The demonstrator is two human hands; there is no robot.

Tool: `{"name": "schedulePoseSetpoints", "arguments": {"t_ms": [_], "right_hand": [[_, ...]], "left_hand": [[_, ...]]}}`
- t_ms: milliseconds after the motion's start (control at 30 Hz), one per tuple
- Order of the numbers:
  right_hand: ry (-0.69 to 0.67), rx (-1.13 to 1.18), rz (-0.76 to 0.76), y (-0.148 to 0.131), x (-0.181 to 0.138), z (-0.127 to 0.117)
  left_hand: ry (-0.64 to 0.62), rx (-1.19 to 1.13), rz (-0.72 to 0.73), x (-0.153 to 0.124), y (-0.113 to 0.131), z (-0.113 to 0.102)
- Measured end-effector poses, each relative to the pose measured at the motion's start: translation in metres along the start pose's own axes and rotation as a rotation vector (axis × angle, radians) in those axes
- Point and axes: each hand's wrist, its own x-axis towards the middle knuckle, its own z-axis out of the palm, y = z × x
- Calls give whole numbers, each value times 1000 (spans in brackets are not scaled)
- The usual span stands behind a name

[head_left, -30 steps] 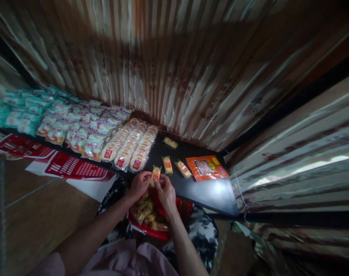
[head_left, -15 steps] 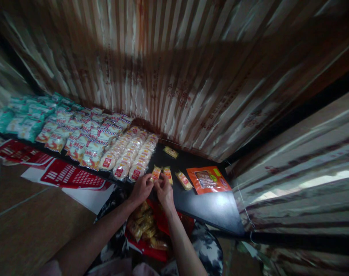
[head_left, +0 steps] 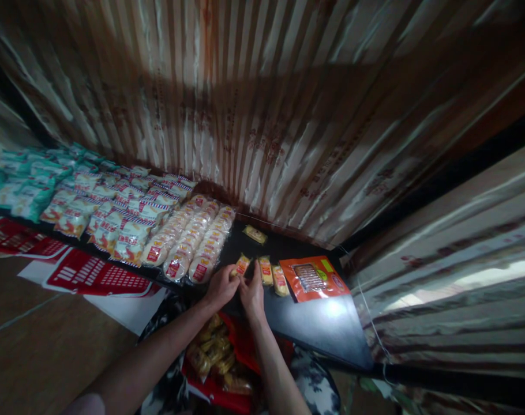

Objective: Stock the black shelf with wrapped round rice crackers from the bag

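My left hand point(head_left: 222, 286) pinches the lower left end of a small yellow snack packet point(head_left: 242, 264) with a red-orange label. Just to its right, my right hand point(head_left: 252, 295) has its thumb by that packet's lower end. Its index finger stretches up along the left side of a second yellow packet point(head_left: 266, 271), apart from the thumb. A third, paler packet point(head_left: 280, 281) lies to the right of that one. Behind them a single packet point(head_left: 255, 234) lies crosswise on the black shelf point(head_left: 284, 311).
Right of the packets lies an orange bag point(head_left: 317, 278). To the left stand rows of round wrapped cakes point(head_left: 201, 268), white snack bags point(head_left: 132, 239) and teal bags point(head_left: 33, 196). Below my arms, a red bag point(head_left: 240, 340) holds several yellow packets. Striped sheeting point(head_left: 262, 115) hangs behind.
My right hand has shifted from the left-hand packet toward the second one, which now stands nearer the third. My left hand still holds its packet. The view has moved slightly.
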Motion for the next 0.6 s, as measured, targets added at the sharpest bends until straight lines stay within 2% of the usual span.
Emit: {"name": "schedulePoseSetpoints", "arguments": {"t_ms": [267, 400, 600], "right_hand": [[-20, 71, 8, 0, 31, 11], [-99, 48, -14, -4, 52, 14], [-230, 162, -15, -3, 85, 20]], "left_hand": [[35, -1, -26, 16, 12, -2], [27, 8, -76, 25, 19, -6], [50, -77, -134, 36, 29, -8]]}}
